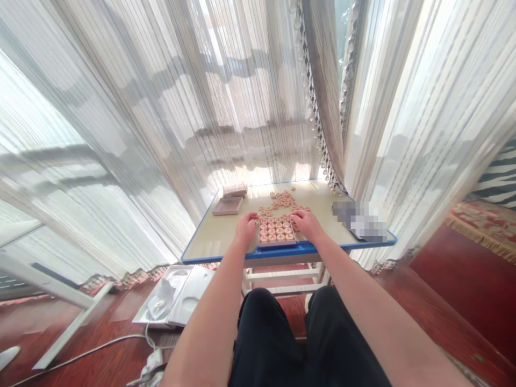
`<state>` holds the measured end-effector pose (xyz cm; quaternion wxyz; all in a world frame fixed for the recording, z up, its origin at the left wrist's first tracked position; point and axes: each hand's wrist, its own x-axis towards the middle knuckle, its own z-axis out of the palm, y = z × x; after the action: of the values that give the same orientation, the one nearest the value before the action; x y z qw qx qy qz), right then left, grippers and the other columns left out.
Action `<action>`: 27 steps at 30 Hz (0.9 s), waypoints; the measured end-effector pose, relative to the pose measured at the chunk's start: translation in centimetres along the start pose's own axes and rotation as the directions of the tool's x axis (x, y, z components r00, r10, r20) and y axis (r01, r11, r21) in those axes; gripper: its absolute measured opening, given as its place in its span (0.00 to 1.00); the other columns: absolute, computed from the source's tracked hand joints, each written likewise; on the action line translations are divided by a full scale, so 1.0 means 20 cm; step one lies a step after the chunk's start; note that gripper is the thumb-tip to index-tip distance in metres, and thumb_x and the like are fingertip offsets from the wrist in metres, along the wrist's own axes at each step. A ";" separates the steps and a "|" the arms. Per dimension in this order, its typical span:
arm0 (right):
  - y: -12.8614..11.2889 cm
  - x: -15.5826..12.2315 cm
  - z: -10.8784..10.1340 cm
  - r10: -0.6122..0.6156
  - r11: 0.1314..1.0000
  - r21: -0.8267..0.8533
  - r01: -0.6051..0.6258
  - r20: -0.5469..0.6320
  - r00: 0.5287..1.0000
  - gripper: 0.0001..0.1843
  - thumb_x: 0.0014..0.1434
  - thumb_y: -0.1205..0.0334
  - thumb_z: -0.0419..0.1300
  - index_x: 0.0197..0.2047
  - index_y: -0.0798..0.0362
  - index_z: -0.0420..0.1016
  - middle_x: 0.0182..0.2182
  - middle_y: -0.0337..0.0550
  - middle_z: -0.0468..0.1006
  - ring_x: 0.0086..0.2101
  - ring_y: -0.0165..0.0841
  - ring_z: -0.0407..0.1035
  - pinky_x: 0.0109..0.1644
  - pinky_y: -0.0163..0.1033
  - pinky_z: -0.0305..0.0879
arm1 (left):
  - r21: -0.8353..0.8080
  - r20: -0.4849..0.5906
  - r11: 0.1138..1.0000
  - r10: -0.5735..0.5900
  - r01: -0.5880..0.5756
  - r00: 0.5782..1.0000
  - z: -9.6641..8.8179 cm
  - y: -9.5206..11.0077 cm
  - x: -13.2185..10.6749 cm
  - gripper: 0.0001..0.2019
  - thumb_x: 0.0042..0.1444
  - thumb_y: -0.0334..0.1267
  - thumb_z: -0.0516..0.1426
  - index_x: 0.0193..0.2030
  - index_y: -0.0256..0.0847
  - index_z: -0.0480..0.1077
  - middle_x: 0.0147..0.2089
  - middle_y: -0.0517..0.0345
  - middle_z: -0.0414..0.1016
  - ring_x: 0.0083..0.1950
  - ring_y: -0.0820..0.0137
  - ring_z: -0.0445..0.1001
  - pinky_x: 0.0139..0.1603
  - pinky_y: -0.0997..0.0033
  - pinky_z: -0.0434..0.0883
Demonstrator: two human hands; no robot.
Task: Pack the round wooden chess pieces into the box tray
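Observation:
A shallow box point(277, 245) of round wooden Chinese chess pieces point(276, 226) sits at the near edge of the table. The pieces stand in neat rows with red characters on top. My left hand point(246, 228) is at the box's far left corner, thumb and fingers drawn together. At the opposite far corner is my right hand point(305, 222), its fingers pinched at the rim. Whatever is between the fingertips of either hand is too small to make out. Beyond the box lie many loose chess pieces point(284, 199), scattered and partly heaped. A few pieces lie beside my right hand.
An open box lid point(227, 206) and another box point(234, 190) lie at the table's far left. A blurred dark item point(358, 220) is at the right end. Blue trim edges the table point(209, 236). On the floor at left are an open white carton point(177, 293) and cables.

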<state>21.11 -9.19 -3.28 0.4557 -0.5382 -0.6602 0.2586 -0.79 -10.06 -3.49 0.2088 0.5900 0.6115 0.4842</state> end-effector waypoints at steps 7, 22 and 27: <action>0.01 0.00 0.00 0.016 0.999 0.029 -0.016 0.018 1.000 0.15 0.50 0.56 0.52 0.32 0.53 0.77 0.29 0.41 0.79 0.33 0.34 0.71 0.39 0.36 0.65 | 0.050 0.008 0.999 0.019 -0.020 1.000 -0.02 0.03 -0.03 0.17 0.43 0.27 0.47 0.37 0.37 0.72 0.43 0.52 0.77 0.46 0.65 0.73 0.50 0.65 0.67; -0.03 -0.04 0.00 0.103 0.977 0.184 -0.112 0.055 0.993 0.12 0.52 0.54 0.53 0.34 0.49 0.74 0.36 0.44 0.79 0.41 0.39 0.71 0.47 0.42 0.66 | 0.025 -0.099 0.999 -0.031 0.033 0.995 -0.07 0.07 -0.10 0.17 0.55 0.40 0.49 0.49 0.38 0.67 0.49 0.47 0.72 0.46 0.65 0.72 0.46 0.64 0.69; -0.16 0.16 0.06 0.077 0.924 0.357 -0.140 0.184 0.980 0.17 0.51 0.55 0.56 0.45 0.49 0.69 0.42 0.46 0.76 0.45 0.39 0.70 0.49 0.43 0.66 | 0.016 -0.276 0.999 0.049 -0.047 0.960 -0.22 0.11 0.18 0.16 0.56 0.39 0.48 0.48 0.40 0.67 0.51 0.48 0.71 0.53 0.63 0.68 0.55 0.63 0.65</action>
<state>18.48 -6.85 -0.10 0.4766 -0.4556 -0.6049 0.4466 -4.01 -8.59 1.52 0.1069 0.5322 0.6223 0.5640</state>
